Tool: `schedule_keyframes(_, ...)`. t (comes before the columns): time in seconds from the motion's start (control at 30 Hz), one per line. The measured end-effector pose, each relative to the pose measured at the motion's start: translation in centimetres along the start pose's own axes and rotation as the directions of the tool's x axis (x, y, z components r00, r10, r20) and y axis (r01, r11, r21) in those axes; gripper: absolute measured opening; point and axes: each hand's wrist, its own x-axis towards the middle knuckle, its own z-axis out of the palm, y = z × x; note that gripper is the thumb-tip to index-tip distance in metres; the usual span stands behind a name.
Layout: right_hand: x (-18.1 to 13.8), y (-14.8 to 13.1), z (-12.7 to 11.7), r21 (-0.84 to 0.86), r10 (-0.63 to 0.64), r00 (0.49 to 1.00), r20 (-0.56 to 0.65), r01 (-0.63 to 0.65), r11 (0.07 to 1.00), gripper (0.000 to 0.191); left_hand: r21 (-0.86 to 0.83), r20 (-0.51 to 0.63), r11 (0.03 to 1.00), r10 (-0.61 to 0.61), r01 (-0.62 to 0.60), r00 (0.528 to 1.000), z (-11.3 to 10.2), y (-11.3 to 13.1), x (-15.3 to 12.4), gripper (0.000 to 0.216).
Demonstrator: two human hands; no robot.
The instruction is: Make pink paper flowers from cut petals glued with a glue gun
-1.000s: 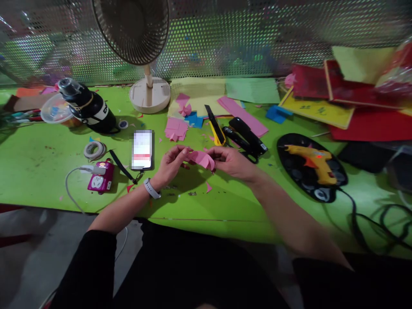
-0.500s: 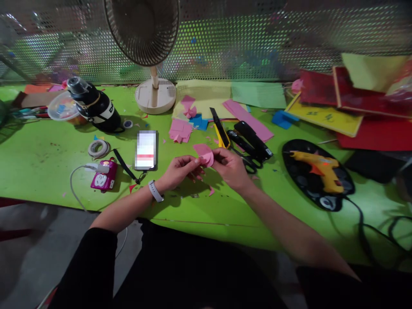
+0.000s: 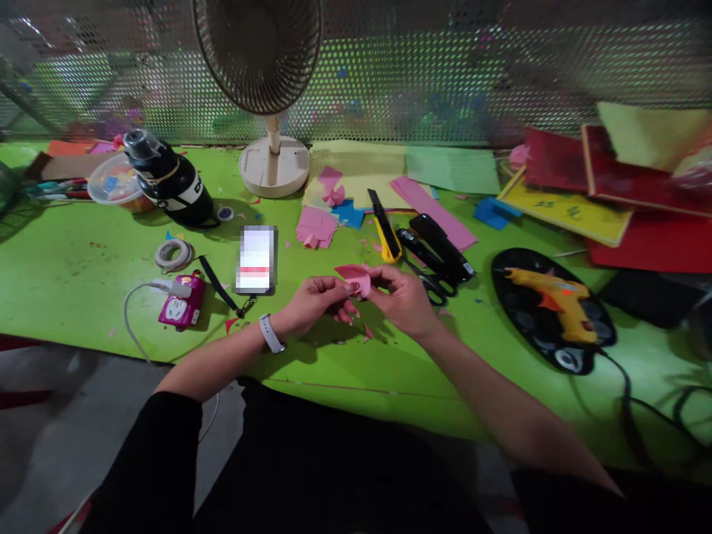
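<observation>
A small curled piece of pink paper point(image 3: 360, 279) is pinched between both hands above the green table. My left hand point(image 3: 318, 300), with a pale watch band at the wrist, grips its left side between thumb and fingers. Its right side is held by my right hand point(image 3: 403, 298), thumb and fingers closed on it. Scissors point(image 3: 437, 288) lie just beyond my right hand, beside a black stapler point(image 3: 442, 245) and a yellow box cutter point(image 3: 385, 230). Farther back sit cut pink paper pieces point(image 3: 316, 226) and a folded pink paper shape point(image 3: 334, 194).
To the left are a phone point(image 3: 256, 259), a tape roll point(image 3: 173, 254), a purple power adapter point(image 3: 183, 300) and a black bottle point(image 3: 172, 185). A fan point(image 3: 275, 174) stands at the back. On the right, a yellow glue gun point(image 3: 556, 297) rests on a black tray point(image 3: 512, 319), its cord trailing.
The pink paper has turned and curled more in my fingers, its upper flap now lower and more pointed. Both hands keep their grip. The view has shifted slightly.
</observation>
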Motion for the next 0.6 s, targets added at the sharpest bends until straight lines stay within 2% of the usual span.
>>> schedule_keyframes(0.07,0.3,-0.1,-0.4,0.038,0.041,0.999,0.020,-0.041,0.998,0.023,0.111,-0.015,0.992,0.068,-0.065,0.998,-0.3,0.4,0.1,0.038)
schedule_keyframes(0.13,0.6,-0.1,-0.7,0.068,0.065,0.998,0.011,-0.065,0.996,0.027,0.224,-0.096,0.945,0.264,-0.237,0.960,-0.8,0.7,0.2,0.033)
schedule_keyframes(0.2,0.8,-0.1,-1.0,0.090,0.079,0.997,0.000,-0.078,0.993,0.028,0.374,-0.151,0.830,0.495,-0.414,0.855,-1.2,1.0,0.4,0.027)
schedule_keyframes(0.27,0.9,-0.1,-1.1,0.110,0.089,0.996,0.015,-0.090,0.990,0.028,0.534,-0.110,0.681,0.644,-0.501,0.757,-1.6,1.1,0.4,0.023)
schedule_keyframes(0.3,0.9,-0.2,-1.1,0.115,0.090,0.996,0.028,-0.092,0.989,0.029,0.592,-0.073,0.619,0.679,-0.516,0.730,-1.7,1.2,0.4,0.021)
schedule_keyframes(0.37,0.9,-0.2,-1.2,0.108,0.074,0.996,0.049,-0.079,0.991,0.029,0.647,-0.014,0.546,0.707,-0.532,0.707,-1.7,1.2,0.3,0.017)
schedule_keyframes(0.6,0.7,-0.2,-1.2,-0.076,-0.055,0.998,-0.003,0.055,0.996,0.019,0.691,0.081,0.421,0.763,-0.588,0.642,-1.5,1.4,0.0,0.018)
